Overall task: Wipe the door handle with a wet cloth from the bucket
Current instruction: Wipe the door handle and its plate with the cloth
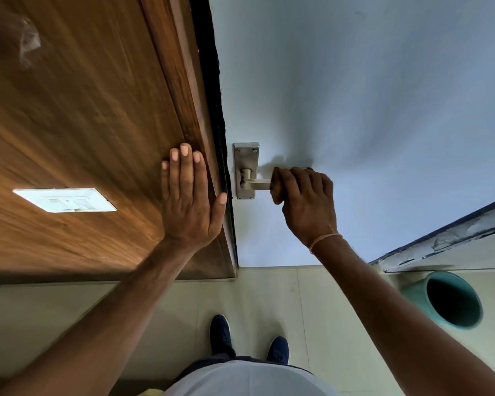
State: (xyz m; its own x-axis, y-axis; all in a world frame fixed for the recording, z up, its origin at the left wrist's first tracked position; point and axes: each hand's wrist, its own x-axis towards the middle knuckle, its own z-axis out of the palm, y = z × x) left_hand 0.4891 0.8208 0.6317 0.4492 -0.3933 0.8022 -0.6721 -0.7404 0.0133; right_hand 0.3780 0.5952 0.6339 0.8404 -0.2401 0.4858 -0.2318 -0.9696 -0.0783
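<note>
A metal lever door handle (256,184) on a steel backplate (245,158) is fixed to a pale blue-white door (355,110). My right hand (303,201) is closed around the outer end of the lever, hiding that end. No cloth shows in that hand. My left hand (189,201) lies flat with fingers spread on the brown wooden wall panel (83,124), beside the door frame. A green bucket (452,300) stands on the floor at the lower right, its inside dark.
A white switch plate (65,200) sits on the wooden panel at left. Beige floor tiles (269,295) lie below, with my two dark blue shoes (220,332) on them. A worn white skirting (440,241) runs along the right above the bucket.
</note>
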